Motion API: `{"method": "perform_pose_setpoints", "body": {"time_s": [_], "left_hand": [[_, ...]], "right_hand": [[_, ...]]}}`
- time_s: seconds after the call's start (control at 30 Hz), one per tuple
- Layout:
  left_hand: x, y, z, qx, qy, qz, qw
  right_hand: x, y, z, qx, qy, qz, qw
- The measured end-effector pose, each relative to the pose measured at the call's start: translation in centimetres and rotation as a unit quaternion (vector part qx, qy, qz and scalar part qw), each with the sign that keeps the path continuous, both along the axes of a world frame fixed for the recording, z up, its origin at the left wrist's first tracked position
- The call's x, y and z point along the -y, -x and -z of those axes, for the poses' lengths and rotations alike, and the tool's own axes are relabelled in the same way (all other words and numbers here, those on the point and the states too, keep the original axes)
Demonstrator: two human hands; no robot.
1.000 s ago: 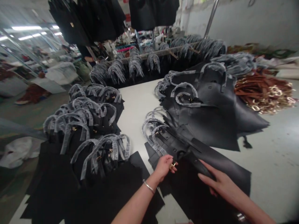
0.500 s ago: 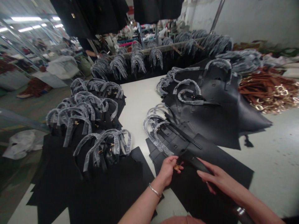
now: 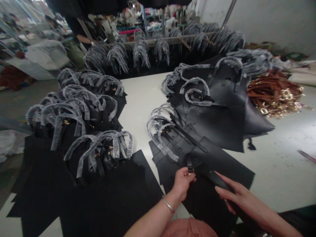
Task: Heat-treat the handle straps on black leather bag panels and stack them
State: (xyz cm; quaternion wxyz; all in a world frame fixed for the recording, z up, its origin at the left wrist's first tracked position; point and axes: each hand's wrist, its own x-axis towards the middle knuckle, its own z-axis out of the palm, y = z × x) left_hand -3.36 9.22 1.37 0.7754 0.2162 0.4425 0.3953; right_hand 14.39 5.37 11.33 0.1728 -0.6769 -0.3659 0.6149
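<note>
My left hand (image 3: 183,182) is closed, pinching a short black strap with a gold buckle (image 3: 190,168) between thumb and fingers. Beside it, my right hand (image 3: 232,191) is closed around a long black strap-like piece (image 3: 216,179); its lower part runs back under the wrist and is hard to make out. Both hands are above a black leather bag panel (image 3: 222,161), which lies on other panels. Plastic-wrapped handles (image 3: 161,144) curve up at the far left of this pile. A silver bangle circles my left wrist.
Black panels with wrapped handles (image 3: 98,144) are heaped on the left of the white table (image 3: 138,108). More black bag panels (image 3: 217,121) lie ahead. Brown straps with gold buckles (image 3: 276,93) are piled at the right. Wrapped handles (image 3: 140,52) hang from a rail behind.
The view has tilted down and shifted slightly right. The buckle at my left hand has turned, and the short strap now stands up from my fingers. My right hand keeps its hold.
</note>
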Motion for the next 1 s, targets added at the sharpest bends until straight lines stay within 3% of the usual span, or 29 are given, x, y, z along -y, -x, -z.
{"method": "perform_pose_setpoints", "body": {"time_s": [0.17, 0.33, 0.43, 0.5, 0.57, 0.63, 0.77, 0.87, 1.0], "left_hand": [[0.3, 0.3, 1.0, -0.116, -0.093, 0.036, 0.988], [0.1, 0.6, 1.1, -0.186, -0.144, 0.034, 0.971], [0.2, 0.8, 1.2, -0.252, -0.187, 0.057, 0.948], [0.3, 1.2, 1.1, -0.298, -0.216, 0.105, 0.924], [0.0, 1.7, 0.6, -0.354, -0.251, 0.176, 0.884], [-1.0, 2.3, -0.2, -0.433, -0.296, 0.219, 0.823], [-5.2, 2.0, -1.7, -0.565, -0.387, 0.194, 0.703], [-9.1, 0.0, -1.7, -0.578, -0.469, 0.218, 0.631], [-13.5, -3.7, -1.1, -0.574, -0.576, 0.291, 0.504]], "right_hand": [[-0.5, 1.1, 0.6, -0.053, 0.016, 0.0, 0.998], [-1.4, 1.5, 0.4, -0.035, -0.007, 0.012, 0.999], [-1.0, 1.3, 0.8, -0.049, 0.022, -0.022, 0.998], [-1.1, 1.3, 1.5, -0.049, 0.013, -0.009, 0.999], [-1.5, 1.3, 2.0, -0.025, -0.022, 0.027, 0.999], [-2.0, 1.1, 2.3, 0.01, -0.053, 0.046, 0.997], [-1.9, -0.3, 2.4, 0.064, -0.058, 0.038, 0.996], [-0.7, -1.0, 2.7, 0.074, -0.053, 0.053, 0.994], [1.2, -1.3, 3.5, 0.068, -0.045, 0.088, 0.993]]}}
